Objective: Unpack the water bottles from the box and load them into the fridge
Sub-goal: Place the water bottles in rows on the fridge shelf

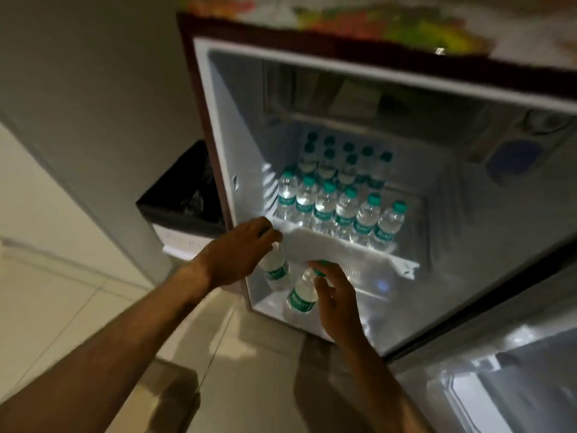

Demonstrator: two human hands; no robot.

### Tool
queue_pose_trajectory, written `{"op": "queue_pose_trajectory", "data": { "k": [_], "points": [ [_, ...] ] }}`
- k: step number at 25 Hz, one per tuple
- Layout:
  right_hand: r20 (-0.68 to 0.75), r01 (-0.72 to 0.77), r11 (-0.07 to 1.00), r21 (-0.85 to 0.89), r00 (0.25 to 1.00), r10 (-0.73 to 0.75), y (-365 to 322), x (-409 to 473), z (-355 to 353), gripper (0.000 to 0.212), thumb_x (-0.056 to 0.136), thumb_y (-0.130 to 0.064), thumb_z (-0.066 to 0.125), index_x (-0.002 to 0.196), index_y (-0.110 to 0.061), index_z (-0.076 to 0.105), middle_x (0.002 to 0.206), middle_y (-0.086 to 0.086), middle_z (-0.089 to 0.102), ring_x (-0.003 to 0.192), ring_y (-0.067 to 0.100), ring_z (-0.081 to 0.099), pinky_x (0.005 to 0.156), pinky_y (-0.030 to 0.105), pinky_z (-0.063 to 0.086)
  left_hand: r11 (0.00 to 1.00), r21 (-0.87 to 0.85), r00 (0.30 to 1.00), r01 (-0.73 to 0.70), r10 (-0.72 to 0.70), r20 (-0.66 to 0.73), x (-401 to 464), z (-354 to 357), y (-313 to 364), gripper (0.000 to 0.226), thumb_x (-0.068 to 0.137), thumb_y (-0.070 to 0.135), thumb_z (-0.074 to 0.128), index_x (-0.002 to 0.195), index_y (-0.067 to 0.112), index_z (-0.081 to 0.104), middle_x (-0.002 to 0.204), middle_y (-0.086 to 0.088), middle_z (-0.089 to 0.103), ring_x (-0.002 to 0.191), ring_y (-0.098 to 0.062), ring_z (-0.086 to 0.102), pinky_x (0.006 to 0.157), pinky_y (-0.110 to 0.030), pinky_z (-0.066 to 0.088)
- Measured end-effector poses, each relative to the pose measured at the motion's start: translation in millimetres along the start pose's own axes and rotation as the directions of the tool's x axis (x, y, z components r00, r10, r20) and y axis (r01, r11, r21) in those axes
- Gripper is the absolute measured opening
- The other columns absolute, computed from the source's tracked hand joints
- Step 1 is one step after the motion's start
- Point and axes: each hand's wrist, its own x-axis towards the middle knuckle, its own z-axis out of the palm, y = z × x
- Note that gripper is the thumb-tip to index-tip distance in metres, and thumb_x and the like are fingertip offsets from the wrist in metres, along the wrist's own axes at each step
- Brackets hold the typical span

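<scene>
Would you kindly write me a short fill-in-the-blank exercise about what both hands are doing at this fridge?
1. Each hand holds one water ____.
2. The left hand grips its bottle by the ____.
3. The bottles' caps are ____ in colour.
4. The fridge door stands ____.

Missing words: bottle; cap; green; open

The room is dim; the brightest light comes from inside the fridge [359,89], glaring white off the bottles [337,195] at center. Motion blur softens the whole picture, and wide-angle distortion bends lines toward the edges.
</scene>
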Motion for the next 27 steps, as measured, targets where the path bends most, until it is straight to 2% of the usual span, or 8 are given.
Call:
{"op": "queue_pose_trajectory", "data": {
  "k": [4,8,10,15,19,21,24,27],
  "points": [
    [-0.147,0.011,0.989,0.151,0.989,0.011,-23.2,50.6,-14.7,0.030,0.100,-0.011,0.048,0.110,-0.031,0.067,0.114,-0.009,0.068,0.109,0.010,0.064,0.088,0.030,0.053,0.964,0.250,0.991,-0.090,0.111,-0.069,68.5,-64.0,-49.8,0.029,0.081,0.004,0.072,0.106,0.009,0.058,0.093,-0.010,0.058,0.079,-0.026,0.058,0.071,-0.040,0.051],
    [-0.263,-0.025,0.952,0.304,0.959,0.109,-33.2,87.0,-30.7,0.019,0.095,-0.024,0.054,0.108,-0.022,0.068,0.101,-0.001,0.072,0.093,0.017,0.071,0.081,0.038,0.056,0.907,0.393,0.972,-0.149,0.208,-0.110,100.6,-102.8,-81.5,0.042,0.082,0.004,0.071,0.117,0.005,0.048,0.098,-0.016,0.056,0.080,-0.032,0.057,0.068,-0.044,0.050],
    [-0.258,-0.049,0.939,0.340,0.955,0.143,-32.5,96.0,-35.8,0.020,0.096,-0.023,0.054,0.111,-0.025,0.068,0.106,0.000,0.071,0.096,0.019,0.070,0.086,0.044,0.056,0.882,0.434,0.967,-0.183,0.242,-0.083,100.1,-96.8,-83.9,0.044,0.079,0.005,0.070,0.118,0.006,0.050,0.095,-0.016,0.057,0.076,-0.032,0.059,0.064,-0.042,0.051],
    [-0.310,-0.039,0.927,0.374,0.937,0.164,-32.6,114.5,-45.0,0.023,0.098,-0.024,0.059,0.120,-0.028,0.066,0.118,0.007,0.068,0.104,0.025,0.069,0.087,0.045,0.056,0.803,0.554,0.967,-0.220,0.254,0.017,97.2,-75.8,-86.3,0.028,0.090,0.013,0.053,0.114,0.009,0.066,0.082,-0.009,0.062,0.061,-0.021,0.059,0.055,-0.032,0.046],
    [-0.406,-0.151,0.833,0.532,0.818,0.407,-42.7,142.5,-50.1,0.029,0.096,-0.008,0.057,0.117,-0.026,0.066,0.100,-0.001,0.074,0.092,0.024,0.071,0.074,0.041,0.058,0.770,0.607,0.963,-0.198,0.268,-0.025,98.3,-69.7,-90.1,0.023,0.092,0.020,0.055,0.111,0.011,0.063,0.081,-0.008,0.060,0.058,-0.021,0.055,0.052,-0.031,0.041],
    [-0.372,-0.167,0.729,0.663,0.773,0.515,-43.5,154.4,-51.0,0.020,0.096,-0.009,0.057,0.114,-0.015,0.064,0.108,0.011,0.073,0.092,0.028,0.072,0.072,0.043,0.061,0.752,0.632,0.965,-0.187,0.260,-0.024,97.0,-64.9,-92.6,0.024,0.091,0.022,0.057,0.113,0.013,0.057,0.084,-0.007,0.059,0.061,-0.021,0.054,0.054,-0.031,0.039],
    [-0.413,-0.088,0.658,0.748,0.714,0.565,-45.4,176.2,-59.2,0.019,0.096,-0.007,0.057,0.115,-0.005,0.061,0.114,0.016,0.070,0.096,0.027,0.073,0.072,0.043,0.062,0.735,0.660,0.962,-0.154,0.263,-0.068,96.7,-60.4,-95.8,0.026,0.090,0.022,0.058,0.115,0.014,0.052,0.088,-0.006,0.061,0.064,-0.020,0.055,0.057,-0.031,0.034],
    [-0.520,-0.007,0.691,0.723,0.653,0.551,-48.3,203.8,-70.9,0.015,0.092,-0.004,0.058,0.106,-0.006,0.065,0.109,0.010,0.072,0.098,0.028,0.073,0.068,0.038,0.062,0.730,0.672,0.952,-0.125,0.278,-0.125,96.0,-55.8,-95.5,0.026,0.091,0.018,0.054,0.116,0.014,0.048,0.093,-0.007,0.064,0.065,-0.020,0.057,0.060,-0.031,0.029]
  ]
}}
